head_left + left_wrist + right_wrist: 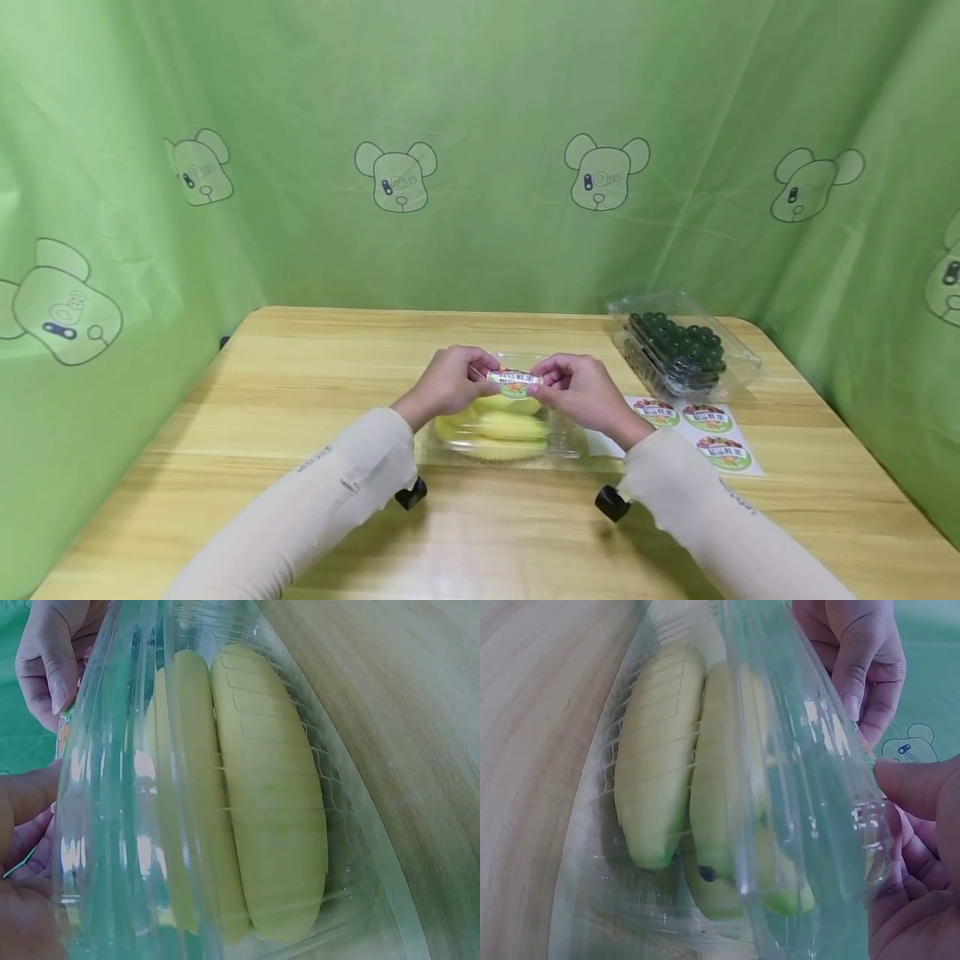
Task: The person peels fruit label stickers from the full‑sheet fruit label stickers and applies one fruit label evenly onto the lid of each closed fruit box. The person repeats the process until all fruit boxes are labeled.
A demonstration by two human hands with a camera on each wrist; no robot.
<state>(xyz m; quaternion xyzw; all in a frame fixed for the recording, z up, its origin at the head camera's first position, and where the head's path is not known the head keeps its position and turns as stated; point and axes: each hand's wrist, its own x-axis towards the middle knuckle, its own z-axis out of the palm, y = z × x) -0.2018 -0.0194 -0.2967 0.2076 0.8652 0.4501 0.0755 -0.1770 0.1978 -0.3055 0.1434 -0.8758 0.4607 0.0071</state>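
A round fruit-print sticker [514,382] is stretched between both hands, just over a clear plastic clamshell box [564,447] holding yellow bananas [512,427]. My left hand [447,383] pinches its left edge between thumb and fingers. On the opposite edge, the right hand [583,390] pinches it the same way. Through the ribbed lid, the bananas [270,802] show lying side by side in the left wrist view. The right wrist view has the lid [810,750] close beside the fingers; whether the sticker touches it I cannot tell.
To the right on the wooden table [315,367] lies a white sheet [602,445] bearing several round stickers [723,452]. Behind it stands another clear box with dark green grapes [682,342]. Green curtains [495,250] surround the table at the back and sides.
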